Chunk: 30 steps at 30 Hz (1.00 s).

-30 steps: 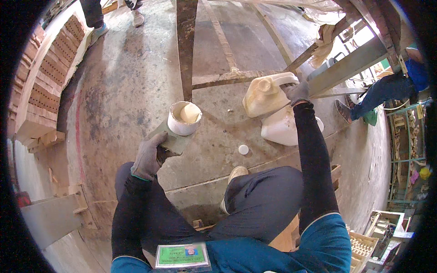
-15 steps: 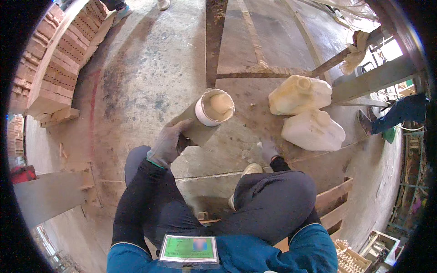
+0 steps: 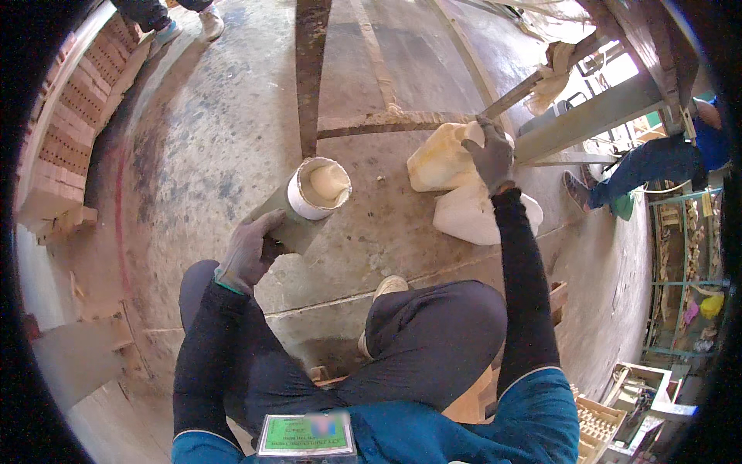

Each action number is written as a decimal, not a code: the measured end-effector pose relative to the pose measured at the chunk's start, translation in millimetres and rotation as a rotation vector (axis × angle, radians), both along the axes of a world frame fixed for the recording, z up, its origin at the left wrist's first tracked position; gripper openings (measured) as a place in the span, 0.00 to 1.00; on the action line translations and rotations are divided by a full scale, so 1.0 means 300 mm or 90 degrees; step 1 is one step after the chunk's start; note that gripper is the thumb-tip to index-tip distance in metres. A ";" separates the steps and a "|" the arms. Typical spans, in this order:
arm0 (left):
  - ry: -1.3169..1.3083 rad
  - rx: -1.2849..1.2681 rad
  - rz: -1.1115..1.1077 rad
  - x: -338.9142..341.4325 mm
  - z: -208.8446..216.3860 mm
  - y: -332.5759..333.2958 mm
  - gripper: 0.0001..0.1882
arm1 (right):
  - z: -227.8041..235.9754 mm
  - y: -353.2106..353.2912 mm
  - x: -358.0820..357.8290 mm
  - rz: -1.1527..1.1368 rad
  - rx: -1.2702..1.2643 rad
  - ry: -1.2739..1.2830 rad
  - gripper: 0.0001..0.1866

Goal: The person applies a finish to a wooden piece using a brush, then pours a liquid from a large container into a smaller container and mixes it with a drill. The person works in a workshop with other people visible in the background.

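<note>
Your left hand (image 3: 251,251) gripped the paste-filled tube (image 3: 301,209); your right hand (image 3: 489,155) clasped the upper jug (image 3: 437,158), nothing poured yet.

The right hand (image 3: 490,157) hides the neck of the upper jug (image 3: 439,158). A standing person's shoes (image 3: 185,25) are cropped by the top edge; a second bystander (image 3: 657,158) is partly screened by the metal beam (image 3: 591,120).

Tilted grey tube (image 3: 297,210) (cream paste inside); pale plastic jug (image 3: 439,158) on concrete
</note>
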<state>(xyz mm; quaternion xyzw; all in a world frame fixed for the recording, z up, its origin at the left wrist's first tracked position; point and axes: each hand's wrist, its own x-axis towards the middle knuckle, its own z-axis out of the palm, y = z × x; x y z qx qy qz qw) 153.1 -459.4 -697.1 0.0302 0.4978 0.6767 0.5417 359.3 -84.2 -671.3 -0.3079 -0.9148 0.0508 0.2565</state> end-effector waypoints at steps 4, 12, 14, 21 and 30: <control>0.012 -0.004 0.012 -0.015 -0.019 -0.016 0.16 | 0.016 0.048 -0.046 0.097 -0.060 -0.187 0.27; 0.007 -0.027 0.017 -0.023 -0.029 -0.028 0.16 | 0.008 0.051 -0.130 0.074 0.007 -0.349 0.24; 0.013 -0.030 0.015 -0.013 -0.023 -0.018 0.17 | 0.011 0.055 -0.135 0.078 0.033 -0.356 0.24; -0.012 -0.024 -0.004 -0.016 -0.023 -0.070 0.18 | 0.145 -0.011 0.052 0.032 -0.032 -0.217 0.23; -0.030 -0.029 -0.005 -0.009 -0.022 -0.049 0.17 | 0.113 -0.140 0.189 -0.239 -0.093 -0.533 0.25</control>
